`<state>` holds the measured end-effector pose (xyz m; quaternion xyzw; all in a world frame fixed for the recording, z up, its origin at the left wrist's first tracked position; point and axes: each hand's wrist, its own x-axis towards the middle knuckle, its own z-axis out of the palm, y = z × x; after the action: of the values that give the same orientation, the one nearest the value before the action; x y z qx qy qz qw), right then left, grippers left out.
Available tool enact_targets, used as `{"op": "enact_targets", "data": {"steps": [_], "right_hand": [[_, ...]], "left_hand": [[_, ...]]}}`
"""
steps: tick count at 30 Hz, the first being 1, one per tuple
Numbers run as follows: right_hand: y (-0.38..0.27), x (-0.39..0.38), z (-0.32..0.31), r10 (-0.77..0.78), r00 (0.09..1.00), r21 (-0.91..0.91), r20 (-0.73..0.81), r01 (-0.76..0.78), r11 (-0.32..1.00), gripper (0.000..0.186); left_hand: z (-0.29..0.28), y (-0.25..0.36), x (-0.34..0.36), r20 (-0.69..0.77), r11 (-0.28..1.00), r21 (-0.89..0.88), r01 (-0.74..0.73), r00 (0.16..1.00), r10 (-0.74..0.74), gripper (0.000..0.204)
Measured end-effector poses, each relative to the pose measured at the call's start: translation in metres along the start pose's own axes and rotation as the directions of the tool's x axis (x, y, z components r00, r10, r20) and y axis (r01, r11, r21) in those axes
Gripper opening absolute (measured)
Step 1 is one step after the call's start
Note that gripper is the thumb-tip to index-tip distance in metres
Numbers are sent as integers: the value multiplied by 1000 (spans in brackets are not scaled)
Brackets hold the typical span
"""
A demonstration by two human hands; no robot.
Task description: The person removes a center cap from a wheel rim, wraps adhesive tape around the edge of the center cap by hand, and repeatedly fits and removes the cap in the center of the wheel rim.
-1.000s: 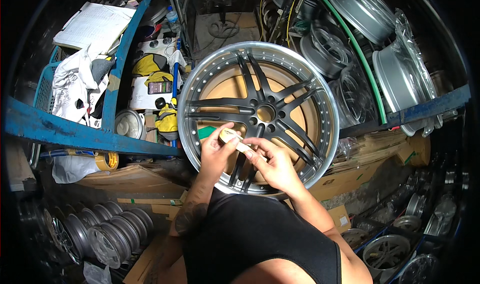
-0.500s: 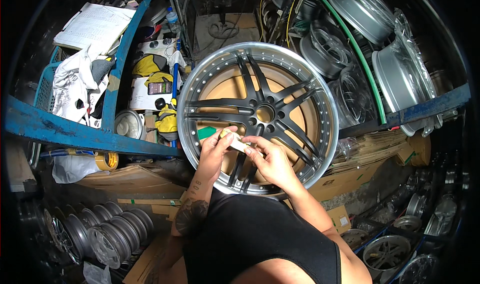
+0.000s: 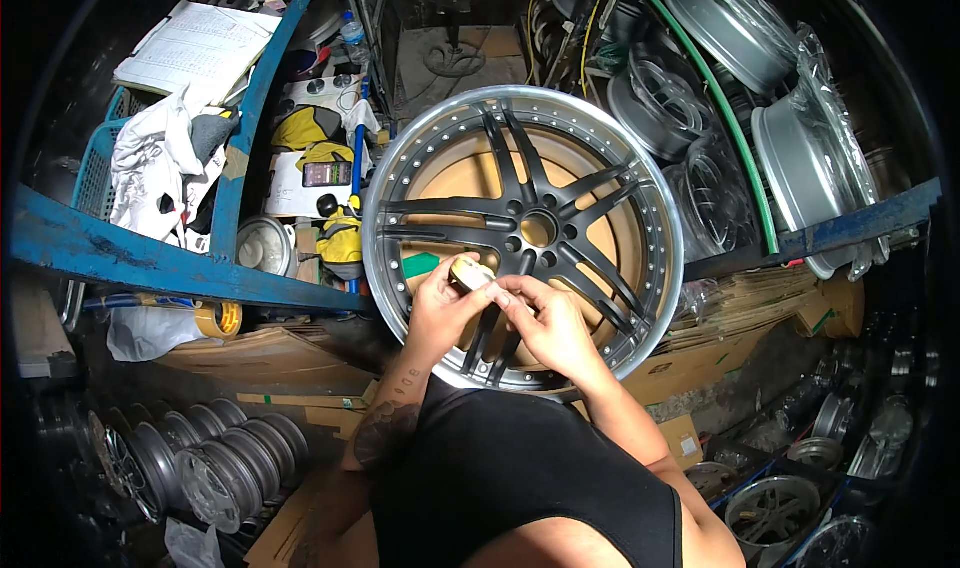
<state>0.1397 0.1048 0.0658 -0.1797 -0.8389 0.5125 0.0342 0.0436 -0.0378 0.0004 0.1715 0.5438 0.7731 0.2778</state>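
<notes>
Both of my hands are above the near part of a large car wheel rim with black double spokes and a polished silver lip with small bolts. My left hand is closed around a small cream-and-yellow roll, which looks like masking tape. Close beside it, my right hand pinches at the roll's near right side with thumb and fingertips. Exactly what lies between those fingertips is too small to make out. Through the spokes, tan cardboard and a green patch show under the rim.
Blue metal beams frame the left side, with papers, a white cloth, a phone and yellow-black gloves around them. Silver rims wrapped in plastic crowd the right. More rims stand at the lower left.
My left hand has turned the roll so its dark hole shows more. The right fingers have drawn closer together at its side. The whole view has shifted slightly.
</notes>
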Motion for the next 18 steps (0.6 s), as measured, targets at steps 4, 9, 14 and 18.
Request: {"op": "enact_targets", "data": {"steps": [4, 9, 14, 18], "right_hand": [[-21, -7, -13, -17, 994, 96, 106, 7, 995, 33], [-6, -3, -7, 43, 993, 82, 106, -52, 995, 34], [-3, -2, -9, 20, 995, 81, 103, -28, 996, 33], [-1, 0, -8, 36, 992, 95, 121, -47, 994, 28]], "left_hand": [[-24, -9, 2, -37, 969, -162, 187, 980, -195, 33], [-20, 0, 0, 50, 931, -264, 253, 967, -248, 31], [-19, -2, -2, 103, 916, -284, 282, 959, -263, 33], [-20, -3, 1, 125, 944, -215, 251, 965, -229, 34]]}}
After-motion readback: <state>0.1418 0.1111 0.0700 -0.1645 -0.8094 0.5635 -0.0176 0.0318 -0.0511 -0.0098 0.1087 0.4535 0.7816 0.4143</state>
